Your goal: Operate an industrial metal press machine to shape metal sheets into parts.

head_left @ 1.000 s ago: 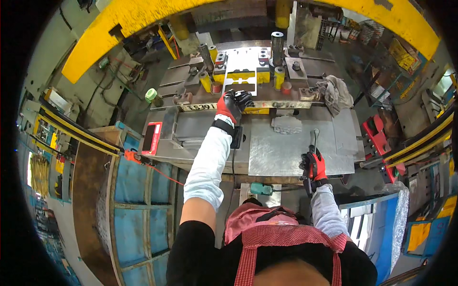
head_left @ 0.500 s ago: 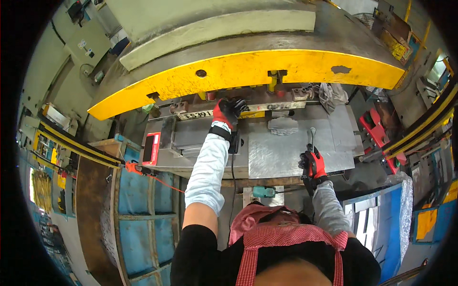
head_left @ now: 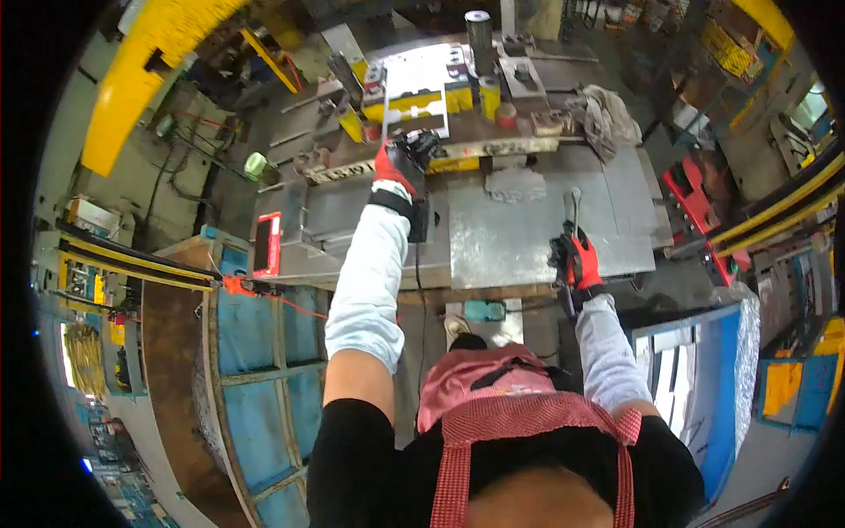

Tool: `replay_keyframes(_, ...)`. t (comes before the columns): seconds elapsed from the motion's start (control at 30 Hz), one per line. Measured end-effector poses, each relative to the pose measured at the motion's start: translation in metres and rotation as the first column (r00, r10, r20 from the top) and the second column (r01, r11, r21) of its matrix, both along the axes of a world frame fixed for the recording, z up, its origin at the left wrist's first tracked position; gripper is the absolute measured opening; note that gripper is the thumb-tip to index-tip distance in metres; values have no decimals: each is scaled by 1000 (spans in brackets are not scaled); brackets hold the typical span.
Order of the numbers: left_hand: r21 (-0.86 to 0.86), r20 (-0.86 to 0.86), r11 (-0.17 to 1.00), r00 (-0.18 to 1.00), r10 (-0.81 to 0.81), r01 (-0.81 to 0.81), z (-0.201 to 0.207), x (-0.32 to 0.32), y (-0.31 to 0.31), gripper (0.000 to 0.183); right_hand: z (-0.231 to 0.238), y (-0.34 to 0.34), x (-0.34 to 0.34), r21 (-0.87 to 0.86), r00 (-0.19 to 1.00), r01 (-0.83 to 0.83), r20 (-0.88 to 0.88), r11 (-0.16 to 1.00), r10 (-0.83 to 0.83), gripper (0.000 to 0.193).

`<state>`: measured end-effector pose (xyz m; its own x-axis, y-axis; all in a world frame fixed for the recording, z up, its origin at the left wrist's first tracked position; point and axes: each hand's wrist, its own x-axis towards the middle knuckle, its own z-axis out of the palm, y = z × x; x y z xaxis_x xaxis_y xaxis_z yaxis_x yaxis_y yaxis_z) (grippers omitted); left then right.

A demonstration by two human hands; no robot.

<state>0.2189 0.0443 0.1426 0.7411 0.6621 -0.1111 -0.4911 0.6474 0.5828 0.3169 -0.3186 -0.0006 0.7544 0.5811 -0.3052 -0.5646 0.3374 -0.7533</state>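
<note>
Steel press bed (head_left: 528,238): left hand (head_left: 400,163) grips a half-hidden dark part (head_left: 422,145), right hand (head_left: 576,260) clenches tongs (head_left: 570,211).

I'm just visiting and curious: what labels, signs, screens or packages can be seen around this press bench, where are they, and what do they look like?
Red-framed panel: left end of the steel bench, upright rectangle with a dark face.
Label strip: front edge of the die block, just left of the left hand, long, pale with dark marks.
Teal box: below the bench edge, small rectangle.
No packages visible.
</note>
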Motion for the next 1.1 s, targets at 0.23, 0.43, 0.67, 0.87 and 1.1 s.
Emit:
replay_keyframes(0.23, 37, -46, 997, 997, -65, 67, 2, -1, 3, 31, 17, 15, -16, -141, 949, 92, 313, 986, -43, 46)
replay_keyframes(0.43, 8, 9, 995, 995, -102, 102, 12, -6, -9, 43, 159, 138, -1, -287, 699, -93, 663, 953, 268, 46)
replay_keyframes(0.67, 37, 51, 948, 947, -318, 316, -15, 7, 8, 36, 210, 306, 117, -373, -12, -295, 922, 880, 387, 19)
replay_keyframes(0.87, 577, -25, 816, 999, -30, 39, -19, -33, 20, 25, 215, 276, 45, -177, 49, -248, 980, 952, 195, 25)
replay_keyframes(1.1, 931, -14, -284, 797, 604, 231, -40, -169, 33, 15, 165, 85, -18, -230, 888, -212, 359, 950, 286, 47)
